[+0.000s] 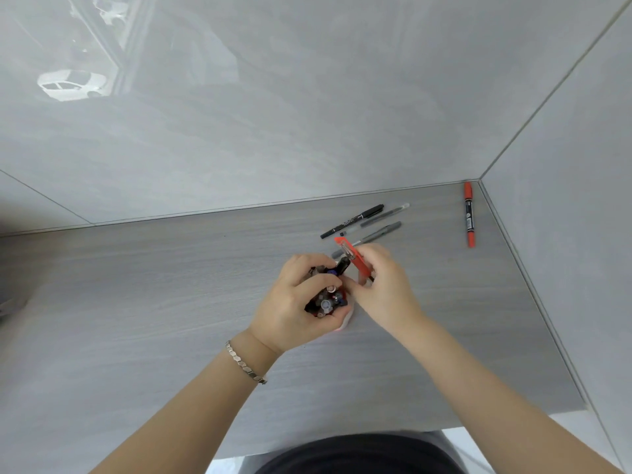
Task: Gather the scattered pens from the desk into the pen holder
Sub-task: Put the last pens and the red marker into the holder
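My left hand (294, 302) is wrapped around the pen holder (345, 321), which is mostly hidden and packed with several pens (328, 297). My right hand (383, 285) pinches a red pen (352, 258) with a clear cap, tilted over the holder's mouth. Behind the hands lie a black marker (352, 221), a grey pen (384, 215) and another grey pen (376, 234) on the grey wood-grain desk (171, 285). A red marker (469, 213) lies alone near the far right corner.
Grey walls close the desk at the back (307, 97) and on the right (564, 200). The desk's front edge runs near my body (359, 453). A metal bracelet (246, 362) sits on my left wrist.
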The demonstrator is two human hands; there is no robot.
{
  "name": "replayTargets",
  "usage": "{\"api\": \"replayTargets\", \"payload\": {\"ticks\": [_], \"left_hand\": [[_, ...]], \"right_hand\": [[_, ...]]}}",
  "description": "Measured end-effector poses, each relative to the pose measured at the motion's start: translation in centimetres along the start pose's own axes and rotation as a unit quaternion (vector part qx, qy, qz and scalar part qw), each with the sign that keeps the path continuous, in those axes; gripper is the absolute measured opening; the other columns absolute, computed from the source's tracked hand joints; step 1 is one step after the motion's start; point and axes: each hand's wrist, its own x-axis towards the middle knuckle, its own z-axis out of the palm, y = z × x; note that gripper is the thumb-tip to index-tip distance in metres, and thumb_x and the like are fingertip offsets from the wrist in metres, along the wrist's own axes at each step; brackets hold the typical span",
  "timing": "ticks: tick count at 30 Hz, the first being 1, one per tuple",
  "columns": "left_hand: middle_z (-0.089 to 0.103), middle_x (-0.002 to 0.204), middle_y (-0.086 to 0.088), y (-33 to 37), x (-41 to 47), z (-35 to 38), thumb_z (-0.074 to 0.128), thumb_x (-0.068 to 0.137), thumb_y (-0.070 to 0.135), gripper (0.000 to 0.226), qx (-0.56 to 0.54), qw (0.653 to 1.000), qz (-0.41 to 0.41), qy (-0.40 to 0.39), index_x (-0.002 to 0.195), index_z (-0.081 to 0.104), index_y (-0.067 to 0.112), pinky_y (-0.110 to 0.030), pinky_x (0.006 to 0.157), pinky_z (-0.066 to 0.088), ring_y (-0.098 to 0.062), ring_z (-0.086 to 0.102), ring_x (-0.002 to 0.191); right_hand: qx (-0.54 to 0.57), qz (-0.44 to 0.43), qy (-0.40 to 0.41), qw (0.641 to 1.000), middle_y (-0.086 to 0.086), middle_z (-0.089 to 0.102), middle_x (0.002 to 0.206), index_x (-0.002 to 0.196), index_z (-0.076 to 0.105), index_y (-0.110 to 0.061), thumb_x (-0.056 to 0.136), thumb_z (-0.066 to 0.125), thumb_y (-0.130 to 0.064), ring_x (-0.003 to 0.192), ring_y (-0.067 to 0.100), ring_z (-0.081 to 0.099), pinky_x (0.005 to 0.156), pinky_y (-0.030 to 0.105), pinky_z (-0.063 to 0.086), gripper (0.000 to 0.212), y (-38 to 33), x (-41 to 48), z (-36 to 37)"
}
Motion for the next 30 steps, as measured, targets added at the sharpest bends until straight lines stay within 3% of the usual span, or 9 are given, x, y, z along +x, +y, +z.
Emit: {"api": "replayTargets", "payload": {"ticks": [3, 5, 10, 14, 17, 21, 24, 26, 30], "left_hand": [[0.049, 0.108, 0.0, -0.1, -0.1, 0.0, 0.071, 0.069, 0.029, 0.026, 0.005, 1.0, -0.006, -0.014, 0.085, 0.062, 0.01, -0.018, 0.09, 0.039, -0.019, 0.052, 0.094], [0.051, 0.111, -0.002, -0.1, 0.0, -0.1, 0.071, 0.068, 0.029, 0.027, 0.006, 1.0, -0.009, -0.019, 0.086, 0.06, 0.013, -0.015, 0.093, 0.036, -0.019, 0.052, 0.096], [0.064, 0.106, -0.009, 0.0, 0.1, -0.1, 0.073, 0.068, 0.028, 0.026, 0.014, 1.0, -0.005, -0.019, 0.085, 0.06, 0.012, -0.018, 0.094, 0.037, -0.022, 0.054, 0.095], [0.055, 0.111, 0.001, 0.0, 0.0, 0.0, 0.073, 0.069, 0.029, 0.027, 0.005, 1.0, -0.02, -0.019, 0.086, 0.06, 0.013, -0.017, 0.096, 0.036, -0.021, 0.052, 0.099], [0.052, 0.112, 0.0, 0.0, -0.1, -0.1, 0.072, 0.07, 0.03, 0.03, 0.002, 0.999, -0.027, -0.026, 0.09, 0.059, 0.014, -0.02, 0.097, 0.037, -0.02, 0.052, 0.102], [0.051, 0.113, 0.005, 0.5, 0.1, -0.5, 0.07, 0.071, 0.032, 0.043, 0.0, 0.998, -0.044, -0.044, 0.107, 0.051, 0.015, -0.016, 0.099, 0.034, -0.016, 0.051, 0.104], [0.056, 0.113, 0.006, 1.0, 0.1, -0.6, 0.069, 0.071, 0.034, 0.049, 0.01, 0.996, -0.077, -0.048, 0.112, 0.052, 0.014, -0.013, 0.099, 0.033, -0.014, 0.05, 0.107], [0.061, 0.115, 0.002, 1.2, -0.2, -0.6, 0.069, 0.071, 0.037, 0.049, 0.029, 0.995, -0.088, -0.048, 0.112, 0.056, 0.014, -0.016, 0.102, 0.034, -0.016, 0.049, 0.111], [0.06, 0.117, 0.005, 1.3, -0.6, -0.5, 0.067, 0.073, 0.036, 0.044, 0.04, 0.993, -0.102, -0.044, 0.111, 0.057, 0.017, -0.014, 0.103, 0.033, -0.019, 0.049, 0.114]], "right_hand": [[0.163, 0.033, 0.016, 0.986, -0.011, 0.039, 0.073, 0.104, 0.05, -0.037, 0.092, 0.048, -0.015, 0.062, -0.001, 0.039, 0.054, 0.01, 0.035, 0.025, -0.7, 0.2, -2.7], [0.253, 0.028, 0.056, 0.966, -0.007, 0.035, 0.065, 0.108, 0.048, -0.037, 0.096, 0.035, -0.014, 0.053, 0.001, 0.035, 0.048, 0.01, 0.034, 0.028, -0.9, 0.1, -4.2], [0.354, -0.019, 0.12, 0.927, -0.014, 0.061, 0.066, 0.1, 0.053, -0.028, 0.087, 0.042, -0.015, 0.07, 0.004, 0.055, 0.085, 0.029, 0.051, 0.021, -1.4, 0.1, -3.9], [0.409, -0.023, 0.121, 0.904, -0.008, 0.071, 0.083, 0.101, 0.05, -0.022, 0.092, 0.044, -0.012, 0.087, 0.01, 0.065, 0.09, 0.029, 0.052, 0.016, -1.8, -0.1, -1.4], [0.288, -0.061, 0.098, 0.951, -0.008, 0.071, 0.088, 0.103, 0.045, -0.031, 0.089, 0.045, -0.009, 0.095, 0.01, 0.065, 0.088, 0.022, 0.049, 0.026, -1.7, -0.3, -0.4], [0.094, -0.085, 0.073, 0.989, -0.003, 0.067, 0.101, 0.109, 0.043, -0.043, 0.087, 0.054, -0.003, 0.093, -0.008, 0.061, 0.083, 0.007, 0.045, 0.047, -0.6, -0.7, -0.2], [-0.003, -0.112, 0.086, 0.99, -0.011, 0.064, 0.103, 0.112, 0.051, -0.032, 0.085, 0.059, -0.014, 0.094, -0.001, 0.06, 0.082, 0.022, 0.05, 0.034, 0.8, -1.9, 0.5], [-0.113, -0.183, 0.106, 0.971, 0.0, 0.065, 0.114, 0.115, 0.056, -0.02, 0.087, 0.053, -0.016, 0.099, 0.009, 0.059, 0.085, 0.026, 0.049, 0.029, 2.1, -2.5, 1.0], [-0.167, -0.195, 0.063, 0.964, 0.011, 0.047, 0.135, 0.126, 0.048, -0.017, 0.09, 0.042, -0.017, 0.115, 0.02, 0.044, 0.1, 0.025, 0.033, 0.037, 3.2, -1.0, 0.2]]}}
